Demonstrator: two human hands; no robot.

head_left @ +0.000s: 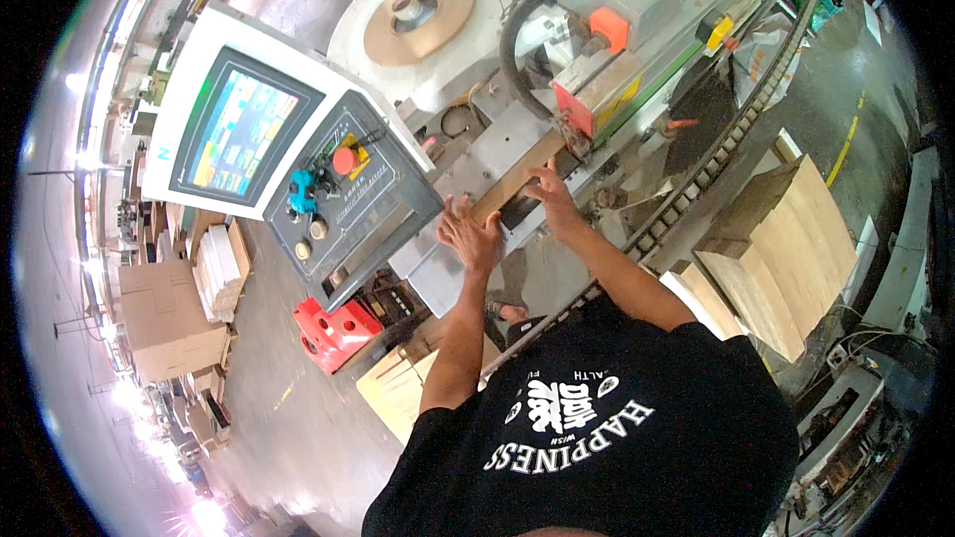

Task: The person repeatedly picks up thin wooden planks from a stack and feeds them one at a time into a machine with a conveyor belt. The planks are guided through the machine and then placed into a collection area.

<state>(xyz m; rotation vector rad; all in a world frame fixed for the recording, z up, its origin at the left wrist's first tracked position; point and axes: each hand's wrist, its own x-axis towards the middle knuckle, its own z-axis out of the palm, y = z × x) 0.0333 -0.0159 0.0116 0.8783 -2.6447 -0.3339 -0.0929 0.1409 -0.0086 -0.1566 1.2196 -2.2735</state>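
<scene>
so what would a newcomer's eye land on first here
Probably the lit rectangular touchscreen in its white housing at the upper left, with the round red button on the dark panel beside it. Next, perhaps, the large flat tan disc near the top centre. In the middle, the bare left hand and bare right hand are at a narrow tan strip along the grey metal machine bed.

- One left hand point(472, 238) and one right hand point(553, 201) were in view.
- There was one wooden strip point(511, 186).
- There were two pale round knobs point(318, 229).
- There was one lit screen point(244, 129).
- There was one red round button point(345, 160).
</scene>
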